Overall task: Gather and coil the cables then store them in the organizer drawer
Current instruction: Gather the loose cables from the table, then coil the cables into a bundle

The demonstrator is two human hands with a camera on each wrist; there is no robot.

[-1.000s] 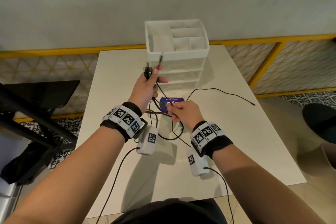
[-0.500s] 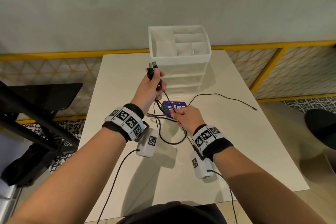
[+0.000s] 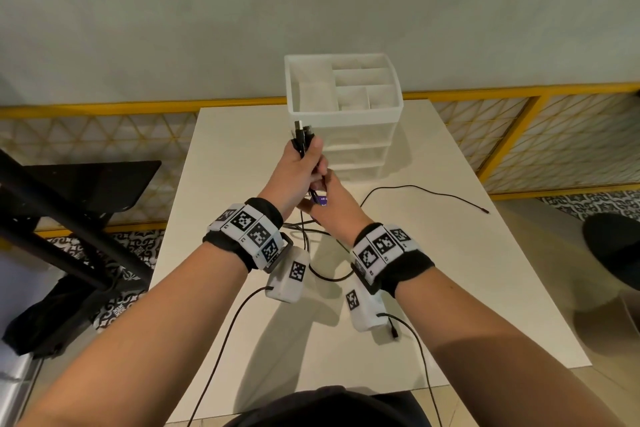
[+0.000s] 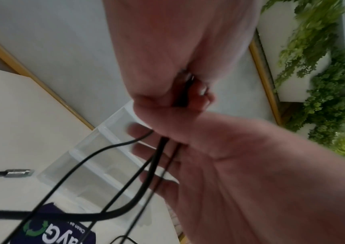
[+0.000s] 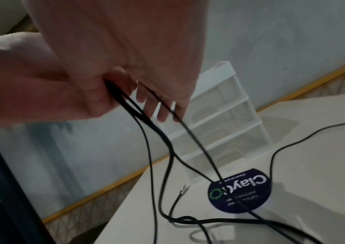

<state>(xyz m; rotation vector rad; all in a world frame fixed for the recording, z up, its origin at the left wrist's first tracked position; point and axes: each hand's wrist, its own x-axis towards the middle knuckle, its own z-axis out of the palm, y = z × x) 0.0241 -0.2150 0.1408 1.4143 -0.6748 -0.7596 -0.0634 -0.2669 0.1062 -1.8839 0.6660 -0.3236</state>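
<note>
My left hand (image 3: pixel 300 163) is raised in front of the white organizer drawer unit (image 3: pixel 360 135) and grips a bundle of black cable plugs (image 3: pixel 302 134) that stick up from the fist. Right below it, my right hand (image 3: pixel 332 206) has its fingers (image 5: pixel 163 112) loosely curled round the hanging strands (image 5: pixel 146 140). The black cables (image 4: pixel 125 189) drop from both hands to the white table (image 3: pixel 433 270). One thin cable (image 3: pixel 415 188) trails off to the right. All the drawers look closed.
A round purple sticker (image 5: pixel 240 191) lies on the table in front of the organizer. A loose USB plug (image 4: pixel 19 173) rests nearby. A black stand (image 3: pixel 52 218) is left of the table, a yellow railing (image 3: pixel 519 90) behind, a dark stool (image 3: pixel 616 246) at right.
My right hand has slid up the cables from near the sticker to just under my left hand. The left hand has gathered the plug ends into one bundle.
</note>
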